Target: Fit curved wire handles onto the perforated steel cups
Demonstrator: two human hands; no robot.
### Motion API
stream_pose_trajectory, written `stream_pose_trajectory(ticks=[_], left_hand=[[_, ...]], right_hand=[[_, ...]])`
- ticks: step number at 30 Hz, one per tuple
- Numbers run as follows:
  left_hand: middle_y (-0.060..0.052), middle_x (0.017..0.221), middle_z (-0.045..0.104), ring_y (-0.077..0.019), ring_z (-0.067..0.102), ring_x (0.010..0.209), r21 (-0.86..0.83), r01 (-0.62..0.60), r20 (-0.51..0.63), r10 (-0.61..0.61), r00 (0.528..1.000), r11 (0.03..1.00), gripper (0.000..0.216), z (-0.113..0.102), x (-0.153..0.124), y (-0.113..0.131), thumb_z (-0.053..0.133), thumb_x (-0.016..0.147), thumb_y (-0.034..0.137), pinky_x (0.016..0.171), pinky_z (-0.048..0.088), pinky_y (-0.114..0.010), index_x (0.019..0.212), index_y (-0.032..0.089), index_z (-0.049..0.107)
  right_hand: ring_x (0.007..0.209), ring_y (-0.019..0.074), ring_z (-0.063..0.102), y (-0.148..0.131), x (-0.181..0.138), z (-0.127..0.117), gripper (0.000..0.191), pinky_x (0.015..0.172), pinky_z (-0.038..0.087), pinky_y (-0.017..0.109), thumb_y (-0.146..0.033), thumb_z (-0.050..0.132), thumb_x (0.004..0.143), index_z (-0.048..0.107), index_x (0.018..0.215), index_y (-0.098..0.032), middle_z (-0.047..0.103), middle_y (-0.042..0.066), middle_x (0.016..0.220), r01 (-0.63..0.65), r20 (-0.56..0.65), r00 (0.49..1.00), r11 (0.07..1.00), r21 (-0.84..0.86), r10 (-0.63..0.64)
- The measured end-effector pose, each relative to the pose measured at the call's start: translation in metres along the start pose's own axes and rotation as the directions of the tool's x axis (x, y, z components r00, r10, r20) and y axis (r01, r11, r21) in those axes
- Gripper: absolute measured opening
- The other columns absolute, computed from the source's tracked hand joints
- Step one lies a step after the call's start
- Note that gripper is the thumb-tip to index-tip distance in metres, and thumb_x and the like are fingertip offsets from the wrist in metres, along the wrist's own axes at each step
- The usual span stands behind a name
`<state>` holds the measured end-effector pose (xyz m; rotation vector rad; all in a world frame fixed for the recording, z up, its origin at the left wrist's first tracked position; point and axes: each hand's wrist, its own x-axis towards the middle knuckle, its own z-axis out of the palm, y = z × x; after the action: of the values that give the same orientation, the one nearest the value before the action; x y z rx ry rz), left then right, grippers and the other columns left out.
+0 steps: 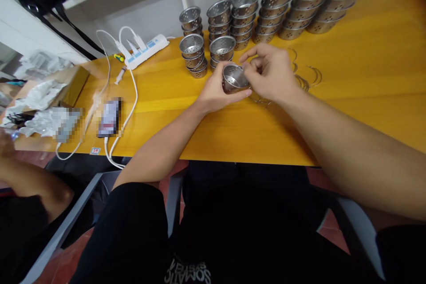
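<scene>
My left hand [213,88] is wrapped round a small perforated steel cup [234,79], its open top tilted up towards me. At the cup's right rim, my right hand [271,71] has thumb and forefinger pinched together; whatever lies between them is too small to make out. Thin curved wires [314,75] lie on the table to the right, partly hidden behind my right wrist. Just beyond my hands stand short stacks of the same cups [193,55], including another stack [222,46] close behind the held cup.
Taller cup stacks [278,4] line the back of the yellow table [233,137]. Leftward are a white power strip [148,52] with cables, a syringe [120,75] and a phone [109,117]. Another person's arm [36,177] is at far left, near plastic bags [46,93].
</scene>
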<state>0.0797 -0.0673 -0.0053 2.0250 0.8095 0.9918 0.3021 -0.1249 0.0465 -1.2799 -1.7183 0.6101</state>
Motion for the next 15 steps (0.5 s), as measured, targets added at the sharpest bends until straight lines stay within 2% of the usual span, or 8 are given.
stream_pose_trajectory(ticks=[3, 6, 8, 11, 15], left_hand=[[-0.014, 0.155, 0.079, -0.0410, 0.077, 0.156, -0.055, 0.011, 0.024, -0.010, 1.000, 0.998, 0.102, -0.003, 0.002, -0.003, 0.109, 0.090, 0.089, 0.146, 0.059, -0.063, 0.157, 0.025, 0.068], [-0.012, 0.149, 0.080, -0.0393, 0.077, 0.154, -0.133, 0.016, 0.033, -0.011, 0.999, 0.991, 0.094, -0.006, 0.007, -0.013, 0.104, 0.094, 0.093, 0.145, 0.059, -0.062, 0.151, 0.026, 0.071], [-0.011, 0.149, 0.079, -0.0393, 0.076, 0.158, -0.155, 0.014, 0.047, -0.007, 0.999, 0.988, 0.093, -0.008, 0.009, -0.021, 0.103, 0.095, 0.092, 0.146, 0.057, -0.062, 0.153, 0.027, 0.071], [-0.013, 0.157, 0.077, -0.0413, 0.072, 0.165, -0.134, -0.011, 0.074, 0.021, 0.997, 0.991, 0.099, -0.007, 0.009, -0.028, 0.106, 0.095, 0.087, 0.150, 0.055, -0.065, 0.162, 0.027, 0.066], [-0.017, 0.163, 0.075, -0.0449, 0.068, 0.173, -0.051, -0.045, 0.044, 0.048, 0.998, 0.998, 0.100, -0.004, 0.007, -0.027, 0.108, 0.096, 0.079, 0.156, 0.052, -0.068, 0.167, 0.024, 0.064]], right_hand=[[0.096, 0.0419, 0.084, -0.005, 0.002, -0.008, 0.066, 0.086, 0.076, 0.066, -0.100, 0.077, 0.113, 0.089, 0.128, -0.037, 0.085, 0.012, 0.102, 0.005, 0.042, 0.999, 0.994, 0.109, -0.009], [0.077, 0.0323, 0.072, -0.006, 0.003, -0.020, 0.076, 0.069, 0.069, 0.055, -0.111, 0.087, 0.100, 0.088, 0.121, -0.038, 0.079, 0.007, 0.092, -0.004, 0.170, 0.985, 0.975, 0.222, -0.035], [0.069, 0.0254, 0.062, -0.006, 0.004, -0.025, 0.084, 0.065, 0.063, 0.047, -0.115, 0.095, 0.090, 0.086, 0.118, -0.036, 0.075, 0.004, 0.087, 0.006, 0.221, 0.973, 0.963, 0.270, -0.068], [0.069, 0.0216, 0.059, -0.007, 0.005, -0.025, 0.090, 0.066, 0.059, 0.043, -0.117, 0.099, 0.084, 0.081, 0.109, -0.032, 0.072, 0.003, 0.085, 0.017, 0.202, 0.976, 0.954, 0.300, -0.080], [0.080, 0.0238, 0.066, -0.008, 0.006, -0.017, 0.094, 0.077, 0.065, 0.046, -0.118, 0.102, 0.078, 0.074, 0.101, -0.030, 0.072, 0.005, 0.091, 0.011, 0.162, 0.985, 0.954, 0.299, -0.062]])
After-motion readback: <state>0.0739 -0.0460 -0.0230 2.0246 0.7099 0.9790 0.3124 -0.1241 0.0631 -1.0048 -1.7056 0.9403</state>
